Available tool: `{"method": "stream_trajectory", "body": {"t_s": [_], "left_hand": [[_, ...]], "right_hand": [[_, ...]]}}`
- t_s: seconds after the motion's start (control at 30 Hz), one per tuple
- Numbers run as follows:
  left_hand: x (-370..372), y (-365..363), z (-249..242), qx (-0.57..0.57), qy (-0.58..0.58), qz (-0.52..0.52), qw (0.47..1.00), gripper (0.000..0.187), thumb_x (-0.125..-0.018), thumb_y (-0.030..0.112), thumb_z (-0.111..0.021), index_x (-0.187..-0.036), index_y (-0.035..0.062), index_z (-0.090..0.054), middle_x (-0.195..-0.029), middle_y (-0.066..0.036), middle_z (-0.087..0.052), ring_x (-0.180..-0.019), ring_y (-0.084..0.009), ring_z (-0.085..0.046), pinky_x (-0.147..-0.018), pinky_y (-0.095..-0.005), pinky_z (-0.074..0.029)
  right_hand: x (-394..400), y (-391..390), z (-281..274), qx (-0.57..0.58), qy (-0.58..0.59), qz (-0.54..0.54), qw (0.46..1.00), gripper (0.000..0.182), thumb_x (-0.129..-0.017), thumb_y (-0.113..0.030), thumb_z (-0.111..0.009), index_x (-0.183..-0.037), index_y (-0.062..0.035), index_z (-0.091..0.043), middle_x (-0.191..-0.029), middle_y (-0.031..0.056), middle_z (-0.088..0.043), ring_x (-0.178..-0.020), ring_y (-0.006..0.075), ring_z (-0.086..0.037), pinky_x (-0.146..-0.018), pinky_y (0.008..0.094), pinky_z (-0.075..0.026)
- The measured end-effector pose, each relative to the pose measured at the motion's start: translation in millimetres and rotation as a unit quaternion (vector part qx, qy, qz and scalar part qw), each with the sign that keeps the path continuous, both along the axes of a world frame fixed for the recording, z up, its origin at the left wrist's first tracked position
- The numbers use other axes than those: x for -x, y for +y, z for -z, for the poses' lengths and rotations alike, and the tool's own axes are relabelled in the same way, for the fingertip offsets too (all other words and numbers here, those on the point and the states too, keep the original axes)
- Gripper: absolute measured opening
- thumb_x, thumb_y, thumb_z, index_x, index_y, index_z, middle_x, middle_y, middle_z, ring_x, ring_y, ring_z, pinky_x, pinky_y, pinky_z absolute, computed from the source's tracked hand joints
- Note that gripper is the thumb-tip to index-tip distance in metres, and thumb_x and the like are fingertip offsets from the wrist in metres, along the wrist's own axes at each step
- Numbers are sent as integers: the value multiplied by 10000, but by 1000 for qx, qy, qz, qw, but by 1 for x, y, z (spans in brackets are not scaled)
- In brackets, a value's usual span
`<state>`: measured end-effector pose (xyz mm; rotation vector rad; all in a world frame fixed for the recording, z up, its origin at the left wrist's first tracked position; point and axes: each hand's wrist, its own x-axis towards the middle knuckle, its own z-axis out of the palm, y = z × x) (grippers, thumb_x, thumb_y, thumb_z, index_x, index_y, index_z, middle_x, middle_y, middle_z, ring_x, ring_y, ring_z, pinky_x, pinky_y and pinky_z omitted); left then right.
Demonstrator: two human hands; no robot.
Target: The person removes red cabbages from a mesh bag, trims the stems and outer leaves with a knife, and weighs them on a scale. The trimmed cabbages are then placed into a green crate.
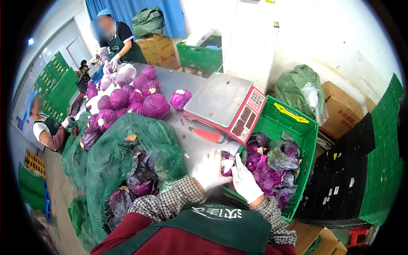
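A red cabbage (pixel 226 171) with a pale cut stem end is held low in front of me, at the table edge beside the green crate. My left hand (pixel 209 172), in a white glove, is wrapped around its left side. My right hand (pixel 246 180), also gloved, is closed with its fingertips against the cabbage's right side. A thin dark line shows near those fingertips, but I cannot make out what it is. Just beyond my hands, an orange-handled tool (pixel 206 135) lies on the metal table (pixel 187 146).
A red-framed scale (pixel 221 100) stands ahead. The green crate (pixel 312 131) at right holds cabbages and loose leaves. Green mesh sacks (pixel 114 140) with cabbages lie left, below a cabbage pile (pixel 127 97). Two co-workers (pixel 123 42) stand at the table's far and left sides.
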<state>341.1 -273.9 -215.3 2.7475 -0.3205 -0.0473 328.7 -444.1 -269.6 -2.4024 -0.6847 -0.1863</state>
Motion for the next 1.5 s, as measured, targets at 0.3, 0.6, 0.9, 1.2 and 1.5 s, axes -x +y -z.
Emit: {"method": "stream_trajectory", "body": {"t_s": [0.3, 0.6, 0.9, 1.2, 1.5], "left_hand": [[13, -14, -4, -26, -45, 36, 998, 1024, -628, 539, -778, -1315, -111, -386, -1274, -283, -477, -1205, -417, -451, -1002, -454, -416], [37, 96, 18, 88, -36, 80, 992, 1212, -587, 435, -859, -1455, -55, -170, -1490, -296, -197, -1340, -498, -260, -1149, -510, -176], [24, 95, 16, 93, -57, 156, 982, 1020, -627, 424, -821, -1443, 89, -307, -1481, -227, -266, -1349, -445, -291, -1097, -494, -324], [5, 77, 11, 83, -5, 148, 985, 1154, -605, 450, -816, -1460, -9, -192, -1441, -255, -314, -1346, -416, -307, -1109, -440, -315], [7, 78, 2, 80, 0, 170, 982, 1086, -633, 455, -807, -1428, -38, -257, -1468, -281, -272, -1380, -413, -265, -1131, -429, -281]], "right_hand": [[-54, -26, 39, -79, 88, 98, 988, 338, -995, -211, -369, -1172, 50, -492, -849, 224, -648, -695, 390, -631, -641, 482, -525], [16, -1, 18, 25, -223, 64, 972, 394, -852, -42, -532, -1220, 88, -471, -1288, 257, -485, -1108, 386, -547, -798, 436, -512], [14, -92, 31, -318, 177, 339, 868, 443, -976, -133, -488, -1360, 34, -345, -1036, 138, -610, -752, 169, -623, -659, 282, -520], [1, 31, -33, -122, -11, -64, 990, 550, -864, -319, -648, -1307, -41, -479, -1190, 177, -546, -960, 306, -630, -857, 383, -516], [22, 17, -51, -162, -31, 20, 986, 169, -837, -94, -669, -957, -21, -575, -936, 130, -581, -794, 239, -613, -686, 336, -515]]}}
